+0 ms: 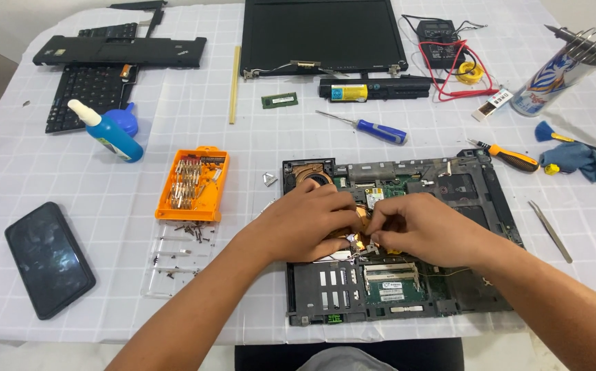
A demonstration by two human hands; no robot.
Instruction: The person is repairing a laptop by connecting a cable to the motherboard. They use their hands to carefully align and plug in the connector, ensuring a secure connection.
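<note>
An opened laptop base [477, 192] lies in front of me with its green circuit board and a copper heat pipe [362, 218] exposed. My left hand [305, 223] rests on the middle of the board, fingers curled down around the copper part. My right hand [422, 227] meets it from the right, with its fingertips pinched on a small piece at the same spot. What the fingers pinch is hidden. A memory module [389, 285] sits in its slot just below the hands.
An orange screwdriver-bit case [193, 185] and a clear lid with loose screws [178, 257] lie left of the base. A phone [49, 257], a blue bottle [109, 134], a keyboard [92, 86], a screen panel [322, 34], screwdrivers [373, 128], tweezers [551, 232] and a multimeter [439, 34] lie around.
</note>
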